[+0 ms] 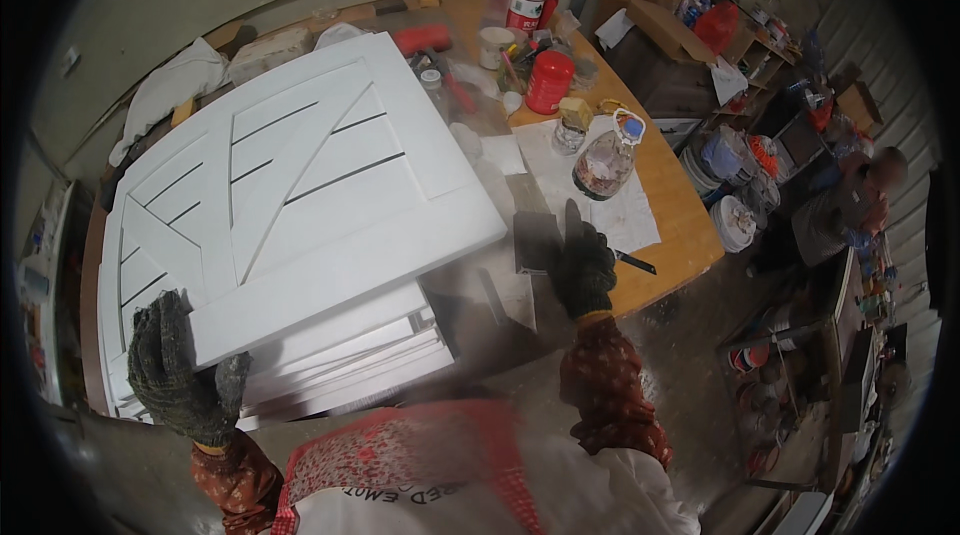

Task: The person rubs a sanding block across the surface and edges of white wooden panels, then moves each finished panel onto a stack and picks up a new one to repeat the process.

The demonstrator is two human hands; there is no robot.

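A large white slatted panel (330,175) with diagonal bars lies on a stack of white panels (350,360). Its front left corner is in the grip of my left hand (185,370), which wears a dark knit glove; the fingers lie over the edge and the thumb shows in front. My right hand (585,265), gloved alike, is at the table's front edge beside a dark rectangular block (537,242), which looks like a sanding block. Its fingers are partly curled against the block's right side. A black utility knife (637,263) lies just right of that hand.
On the wooden table (690,260) stand a large clear bottle (605,165) with a blue cap, a small jar (570,135), a red can (549,82) and a white cup (495,47). Buckets (735,220) and cluttered shelves (790,365) are at right. Another person (850,200) is beyond.
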